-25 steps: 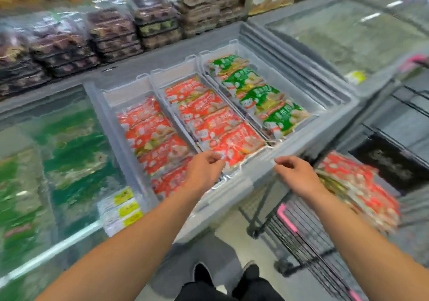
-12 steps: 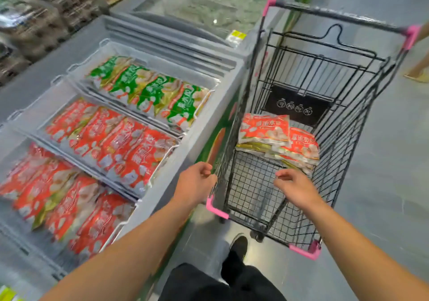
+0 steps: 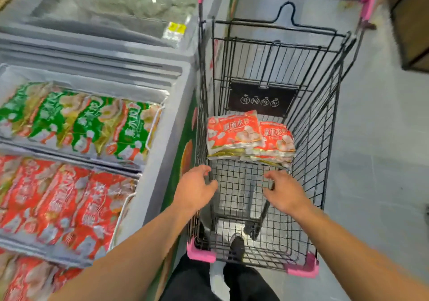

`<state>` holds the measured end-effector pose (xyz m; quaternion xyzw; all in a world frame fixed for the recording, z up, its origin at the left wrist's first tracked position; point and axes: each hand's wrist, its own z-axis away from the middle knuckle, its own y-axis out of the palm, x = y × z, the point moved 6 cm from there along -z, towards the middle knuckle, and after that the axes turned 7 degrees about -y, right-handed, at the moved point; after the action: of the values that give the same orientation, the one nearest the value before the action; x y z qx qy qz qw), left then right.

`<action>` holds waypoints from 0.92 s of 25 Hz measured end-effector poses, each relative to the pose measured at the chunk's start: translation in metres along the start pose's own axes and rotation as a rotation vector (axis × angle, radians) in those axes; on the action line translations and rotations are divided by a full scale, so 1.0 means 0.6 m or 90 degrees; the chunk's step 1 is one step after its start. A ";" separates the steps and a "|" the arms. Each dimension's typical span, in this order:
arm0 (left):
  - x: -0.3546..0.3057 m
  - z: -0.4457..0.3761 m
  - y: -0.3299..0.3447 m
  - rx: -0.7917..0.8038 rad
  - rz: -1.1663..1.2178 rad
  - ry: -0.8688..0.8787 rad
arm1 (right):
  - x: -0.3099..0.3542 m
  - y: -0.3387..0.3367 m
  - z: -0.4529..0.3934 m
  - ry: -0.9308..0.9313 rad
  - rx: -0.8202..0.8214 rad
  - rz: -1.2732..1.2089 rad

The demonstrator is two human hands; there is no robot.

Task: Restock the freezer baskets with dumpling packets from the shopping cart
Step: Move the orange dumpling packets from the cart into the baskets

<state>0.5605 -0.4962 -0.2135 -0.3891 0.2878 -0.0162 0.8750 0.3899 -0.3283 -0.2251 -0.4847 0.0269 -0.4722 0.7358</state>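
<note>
reaching over the shopping cart [image 3: 267, 196], both hands hover above its wire floor with nothing in them. the left hand [image 3: 193, 190] sits just inside the cart's left wall, fingers loosely spread and slightly bent, thumb pointing toward the other hand. the right hand [image 3: 284, 193] is level with it, a bare patch of mesh between the two, its fingers also relaxed and parted, gripping nothing. just beyond both sets of fingertips, further into the cart, lies a small stack of red dumpling packets [image 3: 248, 135], the top two overlapping, the left one uppermost, with paler packet edges showing beneath them. the stack rests on the cart floor against a black sign panel [image 3: 262, 98] at the far end. neither hand touches the packets. out to the left of the left hand stands the open freezer [image 3: 169, 124], with a basket of green packets [image 3: 79, 121] further away and a basket of red packets [image 3: 62, 205] nearer, both filled in rows. below the hands, through the mesh, a dark shoe [image 3: 236, 246] shows on the floor.
</note>
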 end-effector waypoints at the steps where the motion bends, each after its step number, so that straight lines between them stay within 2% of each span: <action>1: -0.008 -0.027 0.000 0.006 -0.007 0.011 | -0.001 -0.003 -0.016 0.010 -0.003 0.015; 6: -0.058 -0.147 0.015 0.029 -0.047 0.055 | -0.028 -0.005 -0.114 0.028 0.019 0.031; 9: -0.071 -0.199 0.037 0.045 -0.061 0.031 | -0.058 0.009 -0.178 0.045 0.033 0.008; 13: -0.068 -0.271 0.088 0.057 -0.045 -0.046 | -0.098 0.036 -0.260 0.048 0.048 -0.078; 17: -0.066 -0.351 0.126 0.037 0.038 -0.177 | -0.141 0.020 -0.363 0.054 -0.048 -0.165; 23: -0.047 -0.431 0.171 0.014 0.088 -0.241 | -0.186 0.034 -0.502 0.142 -0.099 -0.265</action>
<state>0.3834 -0.5914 -0.4081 -0.3549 0.1442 0.1143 0.9166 0.1920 -0.4533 -0.4461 -0.4796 0.0437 -0.6608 0.5756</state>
